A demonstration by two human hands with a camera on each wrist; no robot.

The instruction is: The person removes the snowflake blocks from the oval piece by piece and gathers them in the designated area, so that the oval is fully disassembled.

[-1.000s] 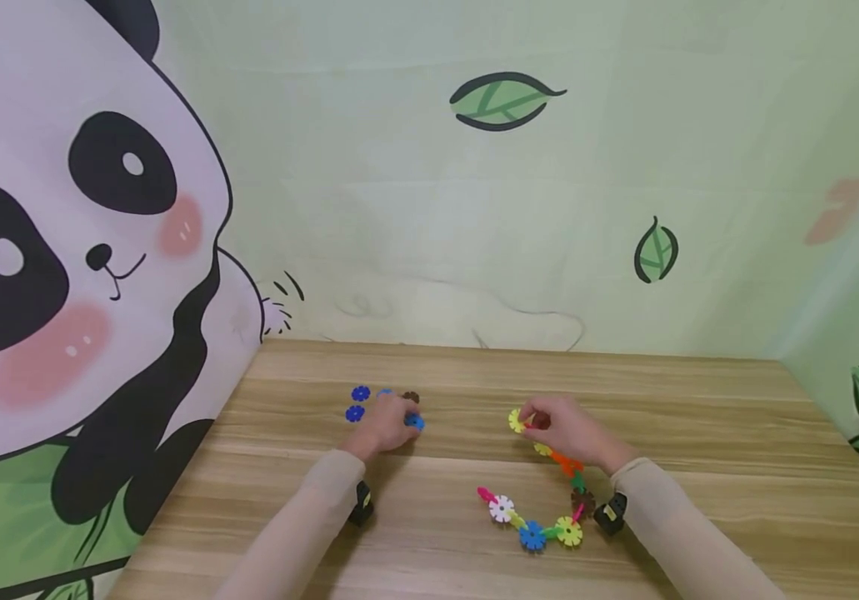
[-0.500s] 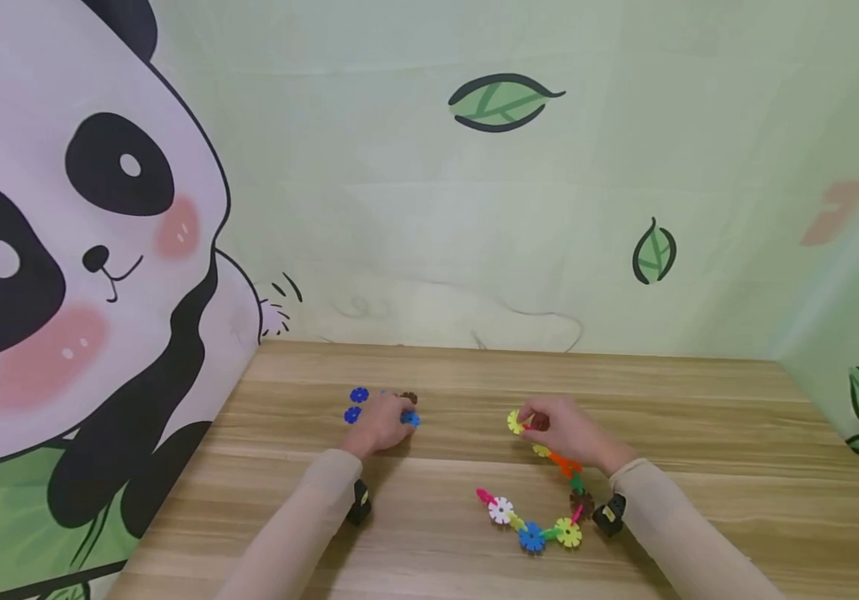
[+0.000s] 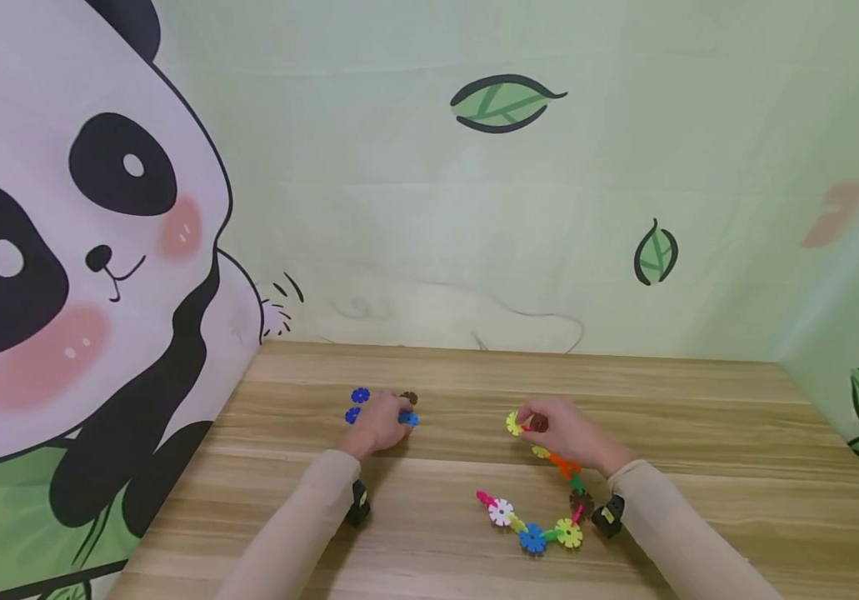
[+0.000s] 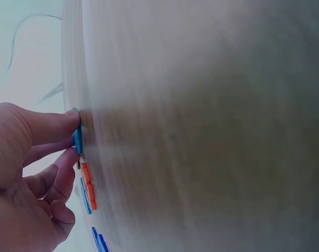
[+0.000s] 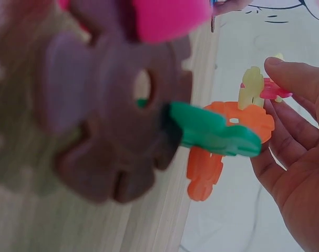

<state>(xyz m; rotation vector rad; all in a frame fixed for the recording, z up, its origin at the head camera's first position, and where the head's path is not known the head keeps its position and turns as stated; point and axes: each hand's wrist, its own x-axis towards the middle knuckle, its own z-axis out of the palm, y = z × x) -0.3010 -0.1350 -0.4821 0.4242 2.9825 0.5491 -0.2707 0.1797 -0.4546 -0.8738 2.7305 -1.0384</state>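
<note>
My left hand (image 3: 380, 423) pinches a light blue snowflake disc (image 3: 408, 419) between thumb and fingers, low over the table. In the left wrist view that blue disc (image 4: 77, 131) stands near edge-on, and an orange disc (image 4: 89, 186) lies beneath the fingers. My right hand (image 3: 566, 427) pinches the far end of a chain of joined snowflake discs, at a pink disc (image 5: 275, 89) with a yellow disc (image 3: 514, 423) sticking out beyond the fingertips. The chain curves toward me through orange discs (image 3: 564, 465), a green disc (image 3: 576, 482) and a brown disc (image 3: 581, 503).
Loose dark blue discs (image 3: 360, 395) and a brown disc (image 3: 409, 398) lie around the left hand. The chain's other end, with a blue disc (image 3: 532, 538) and a white disc (image 3: 501, 512), rests on the wooden table (image 3: 429, 475). A panda-printed backdrop stands behind.
The light blue disc in my left fingers has shifted slightly left. My right hand keeps its grip on the chain, almost still.
</note>
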